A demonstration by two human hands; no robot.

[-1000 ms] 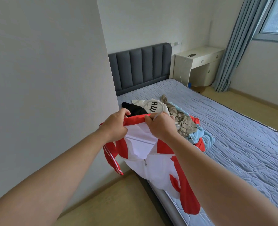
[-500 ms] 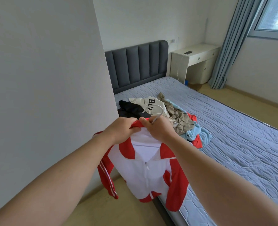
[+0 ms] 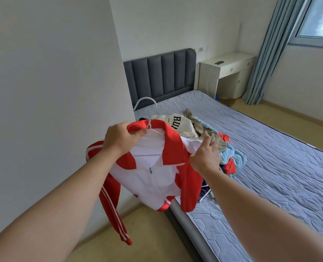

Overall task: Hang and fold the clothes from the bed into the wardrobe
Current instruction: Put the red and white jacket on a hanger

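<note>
Your left hand [image 3: 119,139] grips the jacket [image 3: 157,179] collar at the hanger [image 3: 145,98]; right hand [image 3: 206,155] pinches its shoulder. Hook up, jacket hangs collar-up.

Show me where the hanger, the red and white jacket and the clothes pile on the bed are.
hanger [image 3: 145,98]: head view, top of its white hook.
red and white jacket [image 3: 153,178]: head view, white front panel.
clothes pile [image 3: 230,156]: head view, light blue garment.
</note>
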